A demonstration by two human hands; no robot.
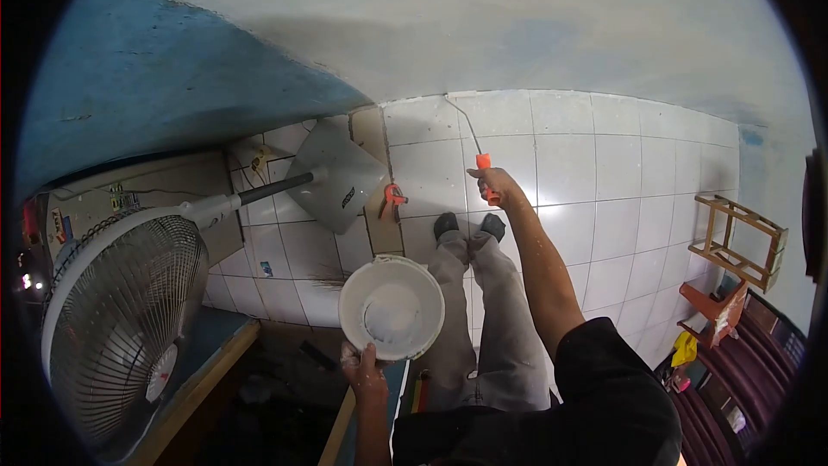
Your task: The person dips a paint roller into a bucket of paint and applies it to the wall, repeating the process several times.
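Observation:
My right hand (494, 183) is closed round the orange handle of a paint roller (472, 129). Its thin metal frame reaches forward to the foot of the wall (448, 52), where the roller end is too small to make out well. In my left hand (366, 371) is a white bucket (391, 306), gripped at its near rim with the thumb over the edge. Whitish paint (392, 315) shows at the bottom of the bucket. The wall ahead is pale, with faint bluish patches, and bright blue (155, 78) on the left part.
A standing fan (129, 328) with a square base (336, 177) occupies the left side. An orange-handled tool (392, 198) lies on the tiled floor (569, 164) near my feet. To the right are a wooden stool frame (742, 242), an orange plastic stool (720, 311) and dark red curtains (763, 371).

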